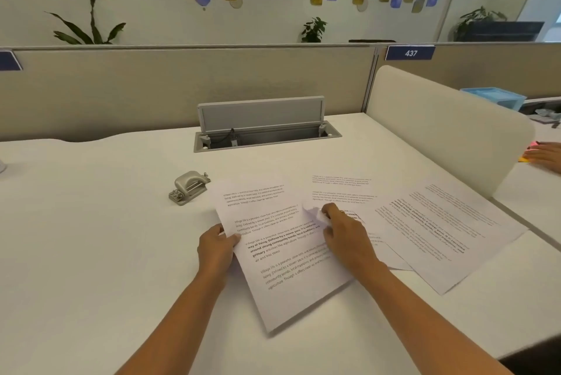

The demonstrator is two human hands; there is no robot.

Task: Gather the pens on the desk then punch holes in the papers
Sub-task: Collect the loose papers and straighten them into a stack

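Note:
Several printed papers lie on the white desk (91, 253). The nearest sheet (273, 253) is tilted in front of me. My left hand (217, 245) pinches its left edge. My right hand (344, 232) grips its right edge, where the paper curls up under my fingers. Two more printed sheets, one (343, 189) and another (434, 232), lie to the right, overlapping. A grey metal hole punch (188, 187) stands just left of the held sheet's top corner. No pens are visible.
An open grey cable hatch (264, 128) sits in the desk behind the papers. A beige partition (182, 86) closes off the back. A white divider (446, 119) stands at the right; beyond it another person's hand (546, 156) rests on the neighbouring desk.

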